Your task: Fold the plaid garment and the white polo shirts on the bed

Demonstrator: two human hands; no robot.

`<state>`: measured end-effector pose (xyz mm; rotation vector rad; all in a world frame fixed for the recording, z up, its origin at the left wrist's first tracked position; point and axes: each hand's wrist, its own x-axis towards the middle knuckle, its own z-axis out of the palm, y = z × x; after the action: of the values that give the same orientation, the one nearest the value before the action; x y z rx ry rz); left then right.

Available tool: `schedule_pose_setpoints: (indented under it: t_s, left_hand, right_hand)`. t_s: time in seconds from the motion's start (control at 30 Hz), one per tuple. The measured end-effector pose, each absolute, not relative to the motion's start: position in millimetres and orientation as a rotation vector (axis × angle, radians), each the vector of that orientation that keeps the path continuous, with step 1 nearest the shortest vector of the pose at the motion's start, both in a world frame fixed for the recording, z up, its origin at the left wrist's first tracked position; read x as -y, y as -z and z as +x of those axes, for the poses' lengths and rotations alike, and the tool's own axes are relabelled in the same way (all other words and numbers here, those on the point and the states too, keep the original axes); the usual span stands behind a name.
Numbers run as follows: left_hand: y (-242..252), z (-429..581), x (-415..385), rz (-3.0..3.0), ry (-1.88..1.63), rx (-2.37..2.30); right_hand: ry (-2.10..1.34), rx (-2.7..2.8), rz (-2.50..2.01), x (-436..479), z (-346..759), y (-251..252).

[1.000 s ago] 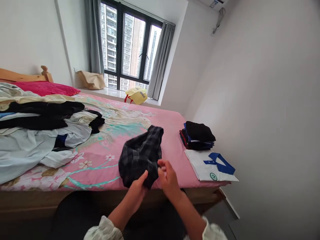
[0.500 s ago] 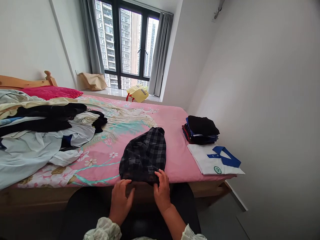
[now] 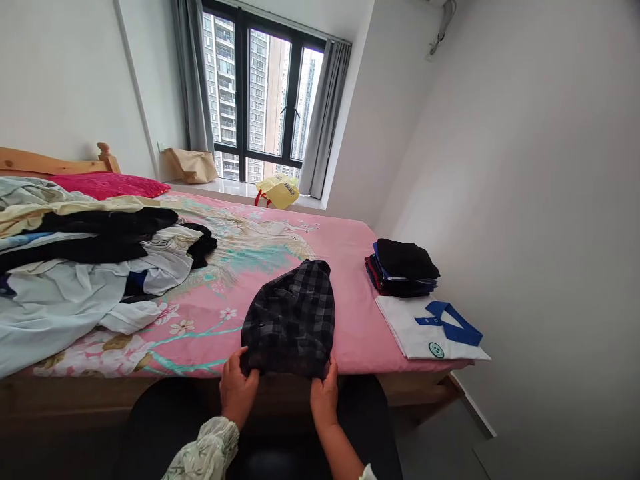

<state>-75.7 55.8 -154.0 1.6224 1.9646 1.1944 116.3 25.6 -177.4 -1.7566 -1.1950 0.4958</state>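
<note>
A black-and-grey checked garment (image 3: 293, 320) lies on the bed near its front edge, narrow at the far end and wider toward me. Its exact kind cannot be told from this side. My left hand (image 3: 239, 387) is closed on its near left corner, thumb in front and fingers along the side. At the near right corner, my right hand (image 3: 325, 393) pinches the hem between thumb and fingers. The cloth between both hands hangs slightly over the bed's edge.
Loose clothes (image 3: 100, 273) are heaped on the left of the pink flowered bed sheet (image 3: 345, 267). To the right sit a stack of folded dark clothes (image 3: 405, 263) and a folded white polo shirt (image 3: 410, 330) with a blue collar. A red pillow (image 3: 113, 185) lies behind the heap.
Both hands have moved apart to the garment's near corners and closed on them. The near hem is now spread wider and straighter. The view has tilted slightly upward.
</note>
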Motion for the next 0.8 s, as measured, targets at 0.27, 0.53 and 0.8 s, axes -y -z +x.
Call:
schedule_pose_setpoints:
  t_s: [0.27,0.53,0.8]
  left_hand:
    - [14,-106,-125,2.013,-1.103,-1.781]
    - [73,-131,-63,2.325,-0.304,-2.005]
    - [139,-140,-34,2.446,-0.779,-1.775]
  right_hand:
    - [-0.152,1.5,-1.637,-88,172,31]
    - [-0.578,1.735,-1.973,-23,168,83]
    - [-0.958,1.495,-1.568,7,157,134]
